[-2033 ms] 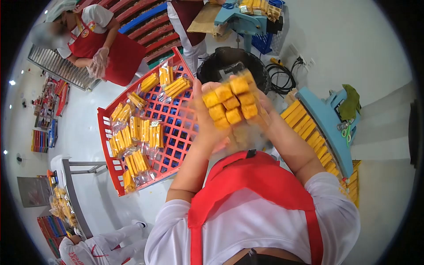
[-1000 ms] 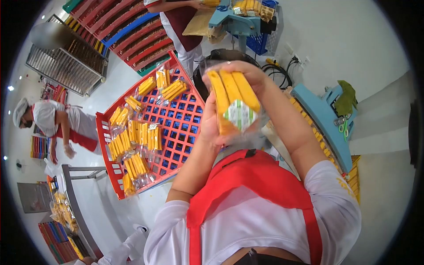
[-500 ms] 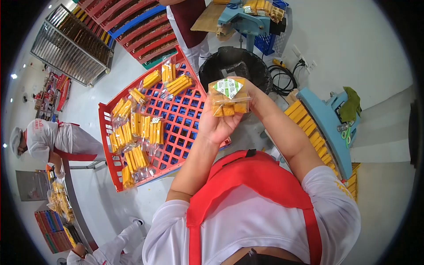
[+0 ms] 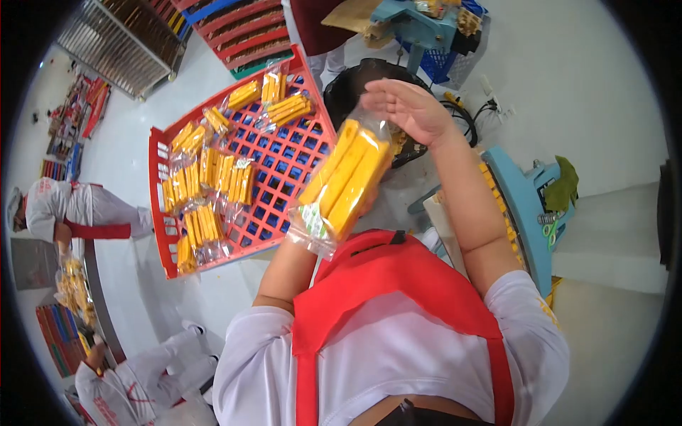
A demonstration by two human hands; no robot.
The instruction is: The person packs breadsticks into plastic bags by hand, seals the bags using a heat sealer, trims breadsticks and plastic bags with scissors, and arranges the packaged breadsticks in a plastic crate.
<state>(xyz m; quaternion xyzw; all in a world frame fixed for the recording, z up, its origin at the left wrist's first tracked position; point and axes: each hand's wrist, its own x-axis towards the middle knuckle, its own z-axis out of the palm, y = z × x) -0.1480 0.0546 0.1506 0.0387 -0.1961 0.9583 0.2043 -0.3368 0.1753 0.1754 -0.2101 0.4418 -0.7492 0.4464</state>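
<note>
A clear plastic bag of yellow sticks point(image 4: 348, 177), with a green-and-white label at its lower end, is held up in front of my chest. My left hand point(image 4: 369, 204) grips it from underneath, mostly hidden behind the bag. Beside the bag's upper clear end is my right hand point(image 4: 412, 110), its fingers stretched out and nothing in them. Whether its fingertips touch the plastic I cannot tell. To the left, a red lattice crate point(image 4: 284, 170) carries several similar bags of yellow sticks point(image 4: 202, 224).
A black-lined bin point(image 4: 348, 82) stands beyond my hands. On the right is a blue machine point(image 4: 536, 234) with green scissors point(image 4: 549, 231) on it; another blue machine point(image 4: 419, 28) is at the top. Stacked red trays point(image 4: 245, 35) and co-workers point(image 4: 92, 206) are further off.
The bag has turned from end-on to lengthwise, its label now at the lower end. My right hand has come off it and moved up and right. My left hand still holds it.
</note>
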